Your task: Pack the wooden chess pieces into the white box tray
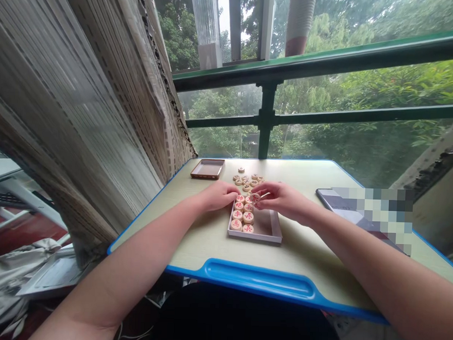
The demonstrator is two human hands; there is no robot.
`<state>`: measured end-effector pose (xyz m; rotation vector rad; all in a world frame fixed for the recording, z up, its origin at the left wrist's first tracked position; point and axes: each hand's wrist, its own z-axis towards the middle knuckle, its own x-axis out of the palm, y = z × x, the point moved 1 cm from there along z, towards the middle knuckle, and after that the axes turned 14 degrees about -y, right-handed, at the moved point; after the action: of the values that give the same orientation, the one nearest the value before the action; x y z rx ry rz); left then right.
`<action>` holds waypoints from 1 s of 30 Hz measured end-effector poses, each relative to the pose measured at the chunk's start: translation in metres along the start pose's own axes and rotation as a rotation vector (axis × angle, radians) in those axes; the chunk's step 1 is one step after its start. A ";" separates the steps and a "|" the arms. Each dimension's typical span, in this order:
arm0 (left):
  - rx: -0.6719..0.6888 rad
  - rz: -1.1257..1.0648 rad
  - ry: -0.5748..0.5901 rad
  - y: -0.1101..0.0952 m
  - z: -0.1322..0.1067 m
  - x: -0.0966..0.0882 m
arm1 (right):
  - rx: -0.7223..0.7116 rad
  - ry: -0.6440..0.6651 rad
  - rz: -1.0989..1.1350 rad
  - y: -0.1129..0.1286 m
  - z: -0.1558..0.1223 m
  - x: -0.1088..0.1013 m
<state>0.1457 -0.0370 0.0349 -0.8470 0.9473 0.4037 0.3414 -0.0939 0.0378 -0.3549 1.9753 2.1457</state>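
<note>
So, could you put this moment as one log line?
left hand: near box; right hand: holding game piece over box; in box: two columns of pieces; beyond box: loose pieces; tray: farther left

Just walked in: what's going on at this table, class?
A person is handling round game pieces. The right hand holds a piece over the box; the left hand is at its far left corner. Red-marked pieces line the box's left side, and loose pieces lie beyond it.
</note>
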 end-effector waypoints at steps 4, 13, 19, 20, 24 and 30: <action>0.010 0.009 -0.005 0.001 0.000 0.000 | -0.019 0.063 0.014 0.001 -0.002 0.002; 0.022 0.001 0.008 0.000 0.000 -0.001 | -0.309 0.187 -0.416 0.023 -0.019 -0.002; 0.006 -0.016 0.011 0.001 0.000 0.000 | -0.399 0.245 -0.559 0.024 -0.022 -0.001; 0.007 -0.016 0.010 0.001 0.000 0.000 | -0.407 0.249 -0.572 0.022 -0.021 0.000; 0.018 -0.014 0.010 0.002 0.001 0.001 | -0.423 0.267 -0.597 0.017 -0.020 0.001; 0.019 -0.013 0.013 0.002 0.000 0.000 | -0.429 0.286 -0.593 0.019 -0.022 0.001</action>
<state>0.1451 -0.0357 0.0339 -0.8391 0.9558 0.3784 0.3351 -0.1173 0.0534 -1.2019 1.2546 2.1551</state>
